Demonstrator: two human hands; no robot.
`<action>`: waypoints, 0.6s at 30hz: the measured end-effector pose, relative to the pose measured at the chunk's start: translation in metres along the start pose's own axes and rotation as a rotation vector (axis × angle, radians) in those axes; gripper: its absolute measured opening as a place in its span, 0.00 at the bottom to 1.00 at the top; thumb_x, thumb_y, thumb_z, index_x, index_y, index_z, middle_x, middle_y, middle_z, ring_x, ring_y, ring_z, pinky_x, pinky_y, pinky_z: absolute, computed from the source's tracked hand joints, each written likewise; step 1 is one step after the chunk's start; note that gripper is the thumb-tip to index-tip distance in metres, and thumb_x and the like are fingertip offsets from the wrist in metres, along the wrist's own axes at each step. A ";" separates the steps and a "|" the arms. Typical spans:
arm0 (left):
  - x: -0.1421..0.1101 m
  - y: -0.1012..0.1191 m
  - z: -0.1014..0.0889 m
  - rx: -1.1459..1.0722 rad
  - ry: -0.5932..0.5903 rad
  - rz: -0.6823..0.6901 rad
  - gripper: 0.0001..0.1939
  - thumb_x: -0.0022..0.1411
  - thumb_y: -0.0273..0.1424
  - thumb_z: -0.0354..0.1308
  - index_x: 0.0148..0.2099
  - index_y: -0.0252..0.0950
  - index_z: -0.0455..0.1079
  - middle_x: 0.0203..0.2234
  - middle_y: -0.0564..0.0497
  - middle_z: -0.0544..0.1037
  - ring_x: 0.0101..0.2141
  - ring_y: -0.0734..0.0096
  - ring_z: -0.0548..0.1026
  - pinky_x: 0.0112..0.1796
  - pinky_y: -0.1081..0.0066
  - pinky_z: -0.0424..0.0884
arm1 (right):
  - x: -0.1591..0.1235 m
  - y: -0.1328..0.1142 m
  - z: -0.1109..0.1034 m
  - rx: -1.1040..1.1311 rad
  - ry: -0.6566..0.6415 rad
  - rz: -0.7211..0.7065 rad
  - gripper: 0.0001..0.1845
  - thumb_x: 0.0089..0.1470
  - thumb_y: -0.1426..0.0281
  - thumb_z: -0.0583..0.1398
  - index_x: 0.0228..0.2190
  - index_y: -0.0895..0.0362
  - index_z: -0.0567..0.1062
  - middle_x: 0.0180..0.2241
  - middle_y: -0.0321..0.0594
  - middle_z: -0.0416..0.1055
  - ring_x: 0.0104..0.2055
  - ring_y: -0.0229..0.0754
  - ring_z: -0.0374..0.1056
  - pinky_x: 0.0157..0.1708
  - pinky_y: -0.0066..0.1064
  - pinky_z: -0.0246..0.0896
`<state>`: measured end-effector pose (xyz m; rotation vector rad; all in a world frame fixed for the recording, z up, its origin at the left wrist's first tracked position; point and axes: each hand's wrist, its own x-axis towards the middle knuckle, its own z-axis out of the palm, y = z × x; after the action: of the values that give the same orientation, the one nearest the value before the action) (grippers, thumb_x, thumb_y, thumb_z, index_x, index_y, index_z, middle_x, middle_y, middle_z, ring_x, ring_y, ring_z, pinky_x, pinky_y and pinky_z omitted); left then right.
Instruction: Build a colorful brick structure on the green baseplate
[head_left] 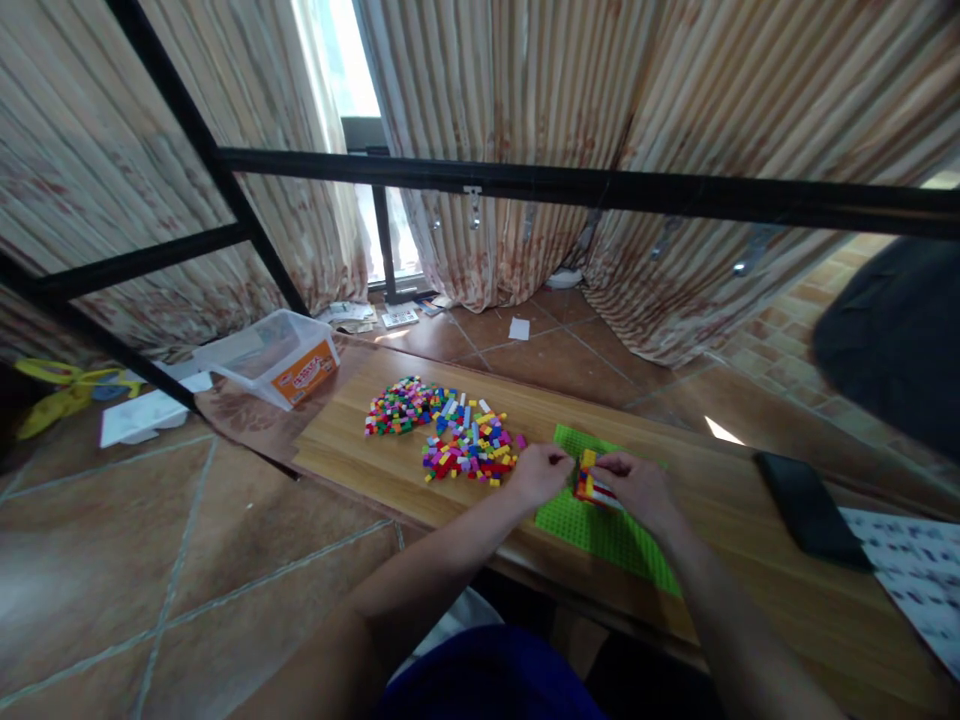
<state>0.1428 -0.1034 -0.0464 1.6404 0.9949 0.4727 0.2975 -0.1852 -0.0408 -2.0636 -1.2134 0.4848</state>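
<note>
pleated, patterned fabric curtains hang behind a long wood-grained bench. on it lie a studded green baseplate and a heap of small glossy blocky bricks. the right hand arches over the baseplate, fingers grasping a red, yellow and white brick build; the left hand curls just beside it, and whether its fingers pinch a piece i cannot tell. the clear plastic tub has an orange label, too blurred to read.

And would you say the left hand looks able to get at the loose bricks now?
Probably yes: the left hand is right beside the loose bricks, with nothing visibly between them, though I cannot tell whether it holds something.
</note>
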 end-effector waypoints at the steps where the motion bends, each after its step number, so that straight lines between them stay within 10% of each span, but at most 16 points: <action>1: -0.003 -0.002 -0.002 -0.010 -0.004 -0.002 0.11 0.61 0.29 0.55 0.33 0.31 0.77 0.21 0.53 0.75 0.25 0.73 0.72 0.29 0.74 0.66 | 0.000 0.001 0.001 -0.005 -0.002 0.007 0.14 0.42 0.57 0.63 0.25 0.53 0.80 0.26 0.39 0.79 0.29 0.44 0.73 0.31 0.33 0.63; 18: -0.042 -0.004 -0.022 -0.107 0.003 0.137 0.06 0.57 0.27 0.57 0.32 0.33 0.75 0.22 0.55 0.74 0.25 0.76 0.69 0.29 0.76 0.64 | 0.000 0.013 0.004 -0.005 -0.047 -0.034 0.17 0.43 0.52 0.62 0.27 0.53 0.78 0.24 0.37 0.76 0.25 0.41 0.70 0.28 0.33 0.62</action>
<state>0.1013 -0.1238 -0.0358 1.6177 0.8483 0.6108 0.3031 -0.1880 -0.0533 -2.0425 -1.2758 0.5170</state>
